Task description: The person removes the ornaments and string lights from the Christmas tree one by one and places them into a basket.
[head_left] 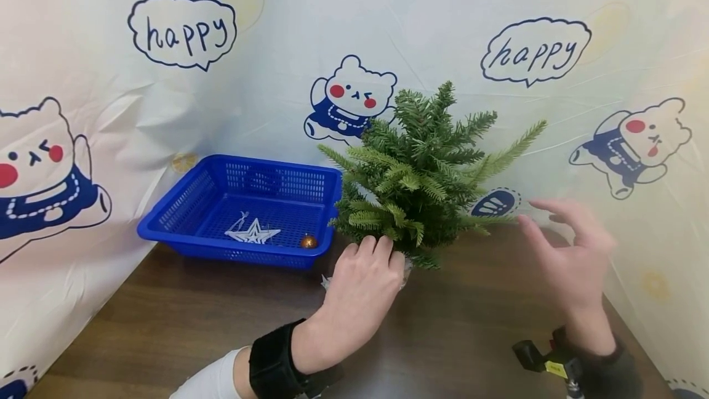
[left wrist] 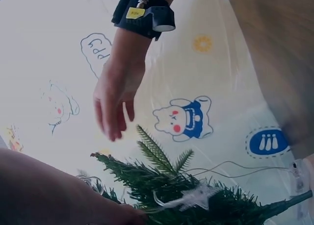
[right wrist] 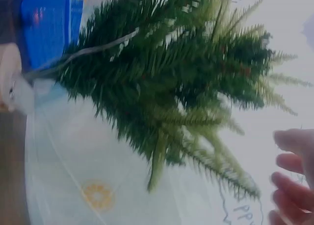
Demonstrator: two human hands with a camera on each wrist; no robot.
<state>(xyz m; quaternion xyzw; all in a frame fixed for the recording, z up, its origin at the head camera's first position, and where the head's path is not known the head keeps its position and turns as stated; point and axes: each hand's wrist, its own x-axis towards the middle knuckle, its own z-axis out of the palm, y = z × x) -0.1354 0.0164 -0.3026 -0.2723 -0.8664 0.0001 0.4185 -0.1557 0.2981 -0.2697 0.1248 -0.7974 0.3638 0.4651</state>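
A small artificial Christmas tree (head_left: 426, 171) stands upright on the table. My left hand (head_left: 362, 300) is at its lower front branches, fingers bent into the needles; the fingertips are hidden and I cannot tell what they hold. In the left wrist view, a clear star light (left wrist: 198, 196) lies against the branches, its pale wire running towards the left hand (left wrist: 64, 190). My right hand (head_left: 578, 251) is raised in the air to the right of the tree, fingers and thumb spread apart, holding nothing. The right wrist view shows the tree's round wooden base (right wrist: 10, 78).
Left of the tree sits a blue plastic basket (head_left: 221, 251), with a white star ornament (head_left: 255, 233) and an orange bauble (head_left: 308, 241) inside. A printed curtain (head_left: 266, 79) hangs behind and along both sides of the brown table (head_left: 166, 313).
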